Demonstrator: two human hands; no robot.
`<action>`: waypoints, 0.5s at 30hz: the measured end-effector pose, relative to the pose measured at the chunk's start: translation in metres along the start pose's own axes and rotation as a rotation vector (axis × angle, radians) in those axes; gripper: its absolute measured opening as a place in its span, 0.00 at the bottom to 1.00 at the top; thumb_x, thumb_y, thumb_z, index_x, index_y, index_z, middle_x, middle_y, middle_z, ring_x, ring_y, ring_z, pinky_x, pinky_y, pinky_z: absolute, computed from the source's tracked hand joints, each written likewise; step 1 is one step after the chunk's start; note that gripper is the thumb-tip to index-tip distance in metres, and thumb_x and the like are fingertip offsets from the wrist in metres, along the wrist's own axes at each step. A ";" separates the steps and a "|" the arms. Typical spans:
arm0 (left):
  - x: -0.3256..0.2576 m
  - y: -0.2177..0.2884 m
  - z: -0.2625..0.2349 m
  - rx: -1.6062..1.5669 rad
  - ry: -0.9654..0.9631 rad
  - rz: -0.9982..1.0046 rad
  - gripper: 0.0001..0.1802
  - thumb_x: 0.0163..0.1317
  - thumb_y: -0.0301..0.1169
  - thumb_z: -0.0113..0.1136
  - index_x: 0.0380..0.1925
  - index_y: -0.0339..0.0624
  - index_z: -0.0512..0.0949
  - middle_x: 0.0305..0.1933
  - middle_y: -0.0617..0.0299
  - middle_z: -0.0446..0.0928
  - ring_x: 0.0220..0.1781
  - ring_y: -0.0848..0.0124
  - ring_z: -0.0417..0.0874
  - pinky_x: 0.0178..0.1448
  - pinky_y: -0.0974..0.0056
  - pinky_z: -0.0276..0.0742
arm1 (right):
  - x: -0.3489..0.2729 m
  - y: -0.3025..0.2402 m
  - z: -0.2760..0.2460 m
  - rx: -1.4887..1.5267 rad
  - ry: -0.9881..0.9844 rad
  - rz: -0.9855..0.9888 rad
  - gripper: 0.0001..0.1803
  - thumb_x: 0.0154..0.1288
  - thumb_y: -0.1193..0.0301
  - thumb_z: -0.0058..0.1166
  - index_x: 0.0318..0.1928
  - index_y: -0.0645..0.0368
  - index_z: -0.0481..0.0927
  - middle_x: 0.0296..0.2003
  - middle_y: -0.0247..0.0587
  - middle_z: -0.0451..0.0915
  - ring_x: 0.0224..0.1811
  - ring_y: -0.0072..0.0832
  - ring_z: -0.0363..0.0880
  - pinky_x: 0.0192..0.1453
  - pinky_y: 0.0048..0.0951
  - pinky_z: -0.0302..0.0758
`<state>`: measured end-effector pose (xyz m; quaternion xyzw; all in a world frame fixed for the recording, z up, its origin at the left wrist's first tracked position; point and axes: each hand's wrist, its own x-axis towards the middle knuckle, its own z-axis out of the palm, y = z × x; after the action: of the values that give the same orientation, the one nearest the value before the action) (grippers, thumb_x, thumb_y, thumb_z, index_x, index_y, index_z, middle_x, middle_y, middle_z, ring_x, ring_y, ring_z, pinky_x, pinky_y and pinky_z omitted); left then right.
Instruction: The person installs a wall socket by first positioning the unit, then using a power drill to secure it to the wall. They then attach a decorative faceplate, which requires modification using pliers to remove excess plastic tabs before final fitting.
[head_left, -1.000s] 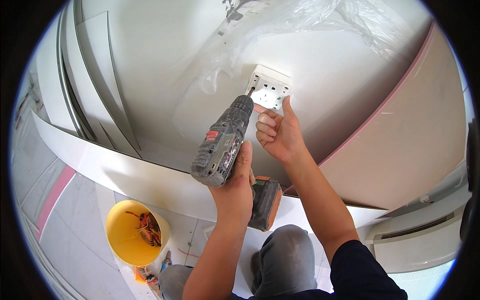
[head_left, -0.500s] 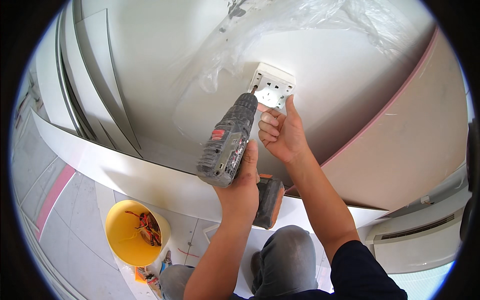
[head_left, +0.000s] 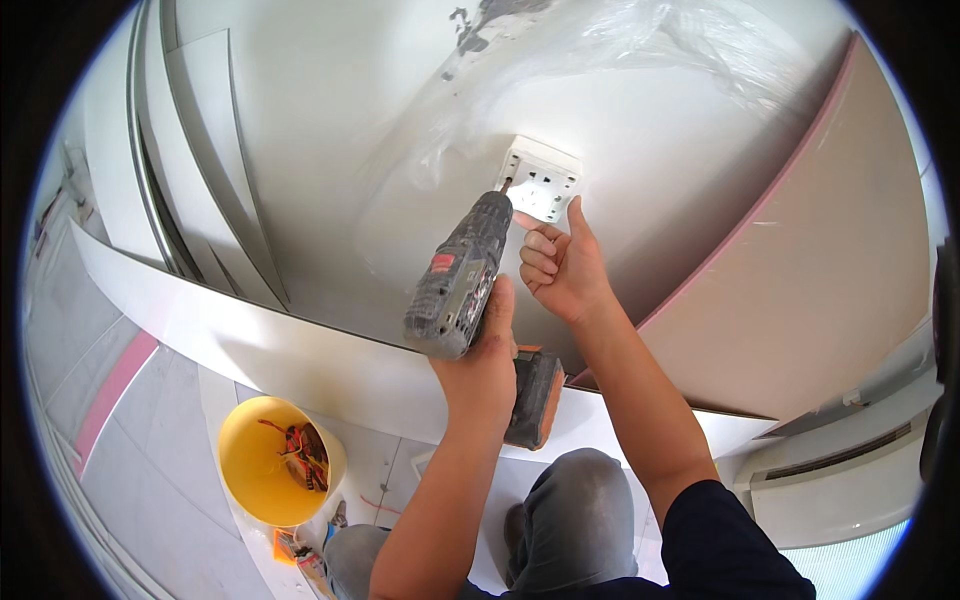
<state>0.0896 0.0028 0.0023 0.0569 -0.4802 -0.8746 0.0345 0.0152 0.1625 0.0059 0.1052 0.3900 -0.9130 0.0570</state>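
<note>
My left hand is wrapped round the grip of a dusty grey cordless drill, whose orange-and-black battery shows below the wrist. The drill points up and away, its bit meeting the left side of a white wall socket at a screw hole. With curled fingers, my right hand steadies the socket's lower edge; the thumb presses its lower right corner and the index fingertip is by the lower left. The socket sits against the white surface in front of me. The drill hides part of the left palm.
Clear plastic film hangs over the white surface above the socket. Long white panels lean at the left, and a pink-edged board stands at the right. A yellow bucket holding red-handled tools stands on the tiled floor, lower left.
The view has shifted slightly. Both hands keep their hold, and the drill stays against the left side of the socket, its body tilted a little differently.
</note>
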 end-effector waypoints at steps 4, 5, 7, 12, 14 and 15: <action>-0.009 -0.006 0.000 0.084 -0.027 0.082 0.08 0.74 0.31 0.66 0.46 0.41 0.78 0.31 0.69 0.76 0.26 0.80 0.72 0.27 0.69 0.70 | -0.009 -0.004 -0.007 -0.076 0.068 -0.028 0.36 0.79 0.38 0.46 0.54 0.65 0.76 0.24 0.22 0.59 0.21 0.15 0.52 0.23 0.19 0.52; -0.012 -0.007 0.001 0.096 -0.043 0.093 0.08 0.74 0.31 0.66 0.46 0.41 0.78 0.32 0.69 0.76 0.26 0.81 0.72 0.27 0.69 0.70 | -0.011 -0.005 -0.008 -0.095 0.075 -0.036 0.32 0.80 0.40 0.46 0.51 0.62 0.76 0.23 0.22 0.59 0.21 0.14 0.53 0.23 0.19 0.52; -0.016 -0.008 0.006 0.089 -0.081 0.088 0.09 0.74 0.31 0.67 0.46 0.40 0.79 0.36 0.68 0.78 0.29 0.80 0.73 0.32 0.69 0.71 | -0.012 -0.008 -0.012 -0.125 0.084 -0.046 0.26 0.82 0.45 0.47 0.47 0.58 0.75 0.23 0.22 0.60 0.21 0.14 0.54 0.23 0.18 0.52; -0.021 -0.013 0.013 0.052 -0.098 0.005 0.16 0.71 0.34 0.71 0.50 0.34 0.81 0.49 0.62 0.82 0.49 0.74 0.80 0.55 0.65 0.77 | -0.010 -0.010 -0.014 -0.136 0.084 -0.035 0.19 0.83 0.50 0.48 0.39 0.51 0.69 0.22 0.21 0.62 0.21 0.14 0.54 0.23 0.19 0.52; -0.020 -0.014 0.013 0.067 -0.093 -0.002 0.16 0.71 0.34 0.71 0.50 0.34 0.81 0.48 0.62 0.82 0.49 0.74 0.81 0.56 0.65 0.77 | -0.009 -0.009 -0.011 -0.154 0.094 -0.029 0.20 0.83 0.50 0.49 0.37 0.49 0.68 0.22 0.21 0.61 0.20 0.14 0.54 0.23 0.19 0.51; -0.019 -0.014 0.012 0.074 -0.092 -0.007 0.16 0.71 0.34 0.71 0.50 0.34 0.81 0.48 0.62 0.82 0.49 0.74 0.81 0.56 0.65 0.77 | -0.009 -0.009 -0.009 -0.163 0.100 -0.027 0.20 0.83 0.50 0.49 0.37 0.48 0.67 0.22 0.21 0.61 0.20 0.13 0.54 0.23 0.19 0.51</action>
<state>0.1069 0.0229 -0.0016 0.0194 -0.5132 -0.8580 0.0074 0.0233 0.1757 0.0079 0.1404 0.4665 -0.8726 0.0337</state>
